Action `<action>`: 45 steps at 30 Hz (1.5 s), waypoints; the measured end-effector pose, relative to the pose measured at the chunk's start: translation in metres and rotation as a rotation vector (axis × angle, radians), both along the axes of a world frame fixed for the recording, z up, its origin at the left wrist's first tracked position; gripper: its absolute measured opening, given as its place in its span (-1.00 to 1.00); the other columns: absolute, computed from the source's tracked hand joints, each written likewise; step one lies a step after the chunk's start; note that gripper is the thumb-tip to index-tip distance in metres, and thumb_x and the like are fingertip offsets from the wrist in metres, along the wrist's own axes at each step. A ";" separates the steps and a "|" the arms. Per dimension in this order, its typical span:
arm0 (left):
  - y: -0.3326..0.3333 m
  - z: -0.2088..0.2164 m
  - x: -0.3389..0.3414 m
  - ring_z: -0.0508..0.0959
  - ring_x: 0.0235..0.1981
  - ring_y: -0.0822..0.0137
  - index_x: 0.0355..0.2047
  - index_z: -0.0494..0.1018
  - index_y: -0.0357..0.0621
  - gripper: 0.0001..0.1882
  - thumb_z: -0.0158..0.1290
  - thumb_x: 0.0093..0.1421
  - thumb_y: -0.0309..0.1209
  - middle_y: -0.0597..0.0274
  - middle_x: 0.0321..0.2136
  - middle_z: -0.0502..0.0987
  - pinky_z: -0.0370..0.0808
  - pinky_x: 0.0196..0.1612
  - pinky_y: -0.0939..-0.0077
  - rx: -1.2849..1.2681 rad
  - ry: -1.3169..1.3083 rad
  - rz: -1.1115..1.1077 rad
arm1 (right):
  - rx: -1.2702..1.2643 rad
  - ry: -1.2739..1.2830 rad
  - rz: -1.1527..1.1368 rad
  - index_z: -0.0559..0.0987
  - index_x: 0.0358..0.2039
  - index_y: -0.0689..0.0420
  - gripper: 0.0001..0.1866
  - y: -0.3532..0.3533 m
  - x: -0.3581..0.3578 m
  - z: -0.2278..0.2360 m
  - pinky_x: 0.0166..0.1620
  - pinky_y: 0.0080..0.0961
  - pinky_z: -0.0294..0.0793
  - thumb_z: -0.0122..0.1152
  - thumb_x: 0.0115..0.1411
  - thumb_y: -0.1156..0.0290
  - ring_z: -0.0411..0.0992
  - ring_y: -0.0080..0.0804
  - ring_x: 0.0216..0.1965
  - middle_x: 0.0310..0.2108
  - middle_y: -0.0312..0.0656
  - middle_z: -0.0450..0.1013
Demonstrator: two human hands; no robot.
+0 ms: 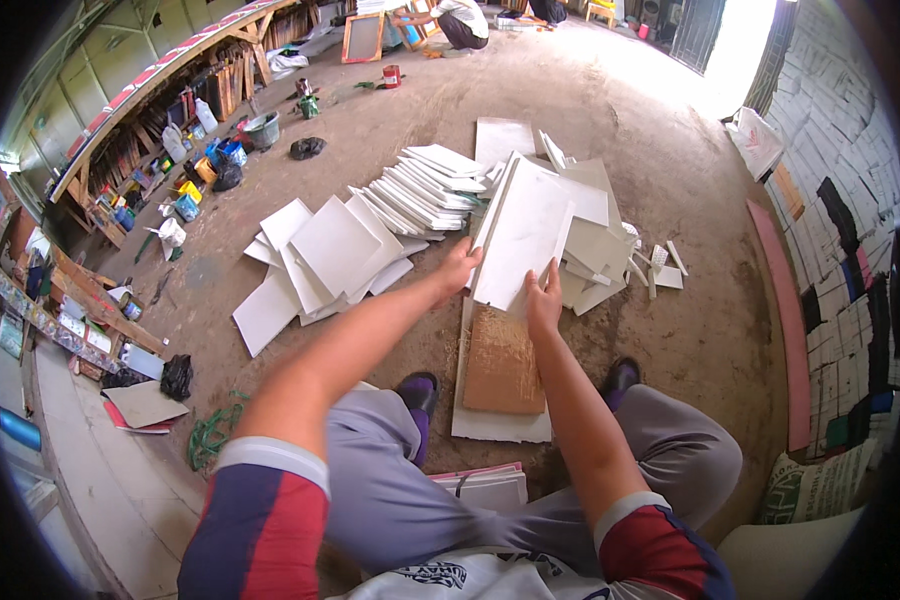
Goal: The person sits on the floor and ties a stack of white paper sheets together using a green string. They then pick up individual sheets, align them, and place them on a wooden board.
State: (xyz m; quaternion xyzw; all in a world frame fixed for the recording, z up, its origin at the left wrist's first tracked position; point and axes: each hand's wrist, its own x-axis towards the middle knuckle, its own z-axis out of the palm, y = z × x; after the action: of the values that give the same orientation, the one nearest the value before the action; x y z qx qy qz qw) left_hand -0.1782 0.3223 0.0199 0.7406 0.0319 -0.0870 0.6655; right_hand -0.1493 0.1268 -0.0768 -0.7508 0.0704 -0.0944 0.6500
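Observation:
A long white board [526, 232] slants away from me between my hands, with at least one more board edge showing along its left side. My left hand [458, 270] grips the left edge, fingers closed. My right hand [543, 300] holds the lower right edge, its fingers partly hidden. Below the held board lies a scuffed brown wooden block [505, 365], resting on a larger white sheet [500, 427] on the floor between my feet. Loose pale panels [592, 190] lie behind and right of the held board.
Left of my hands are a fanned row of white boards [420, 190] and a spread of square panels [335, 245]. Small white offcuts [660, 268] lie right. Paint containers [262, 130] line the left side, green string [215, 432] lies near left, and another person [460, 22] crouches far back.

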 end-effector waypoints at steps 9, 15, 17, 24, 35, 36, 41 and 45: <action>-0.073 -0.216 -0.093 0.43 0.26 0.21 0.31 0.38 -0.26 -0.41 -0.12 0.52 -0.03 0.07 0.25 0.47 0.32 0.30 0.35 -0.158 0.295 0.735 | -0.541 0.438 0.140 0.21 0.49 -0.15 -0.18 -0.025 -0.079 -0.098 0.24 -0.09 0.37 0.26 0.29 -0.07 0.42 0.12 0.19 0.16 0.10 0.44; -0.075 -0.289 -0.161 0.50 0.20 0.20 0.29 0.40 -0.24 -0.45 -0.09 0.51 -0.08 0.05 0.17 0.54 0.36 0.26 0.32 -0.141 0.519 0.620 | -0.681 0.523 0.204 0.19 0.49 -0.36 -0.18 -0.037 -0.133 -0.177 0.09 -0.02 0.43 0.24 0.27 -0.18 0.46 0.07 0.02 -0.07 0.05 0.41; -0.063 -0.304 -0.168 0.51 0.18 0.11 0.29 0.40 -0.21 -0.46 -0.07 0.49 -0.09 -0.03 0.15 0.55 0.38 0.24 0.26 0.026 0.549 0.483 | -0.772 0.474 0.222 0.21 0.48 -0.36 -0.20 -0.036 -0.137 -0.180 0.03 -0.03 0.46 0.25 0.28 -0.15 0.46 0.04 -0.04 -0.10 0.00 0.37; -0.066 -0.284 -0.133 0.54 0.16 -0.09 0.36 0.38 0.24 -0.39 0.09 0.35 0.03 -0.15 0.14 0.54 0.48 0.17 0.09 0.496 0.543 0.479 | -0.904 0.445 0.242 0.21 0.48 -0.36 -0.22 -0.042 -0.127 -0.174 0.01 -0.06 0.49 0.27 0.29 -0.07 0.44 0.02 -0.02 -0.04 0.01 0.32; -0.072 -0.309 -0.134 0.52 0.12 -0.11 0.40 0.31 0.30 -0.39 0.08 0.37 -0.04 -0.10 0.10 0.45 0.49 0.15 0.03 0.626 0.508 0.465 | -0.931 0.318 0.297 0.30 0.45 -0.30 -0.23 -0.040 -0.121 -0.186 -0.04 -0.12 0.50 0.34 0.26 -0.02 0.45 -0.03 -0.07 -0.09 -0.05 0.34; -0.071 -0.310 -0.135 0.52 0.11 -0.10 0.40 0.31 0.28 -0.40 0.08 0.38 -0.05 -0.10 0.08 0.45 0.49 0.14 0.03 0.627 0.500 0.466 | -0.926 0.313 0.302 0.31 0.44 -0.31 -0.23 -0.040 -0.121 -0.186 -0.04 -0.12 0.50 0.35 0.25 -0.02 0.45 -0.03 -0.08 -0.10 -0.06 0.35; -0.071 -0.314 -0.135 0.54 0.05 -0.10 0.38 0.35 0.20 -0.42 0.09 0.38 -0.10 -0.09 -0.01 0.47 0.50 0.09 0.03 0.641 0.450 0.479 | -0.905 0.341 0.323 0.35 0.42 -0.35 -0.24 -0.039 -0.119 -0.183 -0.03 -0.13 0.50 0.37 0.22 -0.03 0.44 -0.03 -0.06 -0.09 -0.06 0.36; -0.071 -0.321 -0.133 0.55 0.04 -0.12 0.32 0.42 0.14 -0.46 0.11 0.37 -0.12 -0.11 -0.03 0.51 0.50 0.08 0.05 0.671 0.433 0.495 | -1.001 0.366 0.328 0.36 0.41 -0.36 -0.24 -0.035 -0.116 -0.177 0.01 -0.11 0.48 0.38 0.20 -0.06 0.37 -0.03 0.03 -0.10 -0.07 0.36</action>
State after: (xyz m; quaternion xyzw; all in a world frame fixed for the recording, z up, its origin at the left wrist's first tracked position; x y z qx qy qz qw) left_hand -0.3108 0.2516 -0.3008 0.8497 0.3720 -0.0631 0.3682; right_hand -0.2654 0.0914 -0.2535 -0.9731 0.0111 0.1182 0.1973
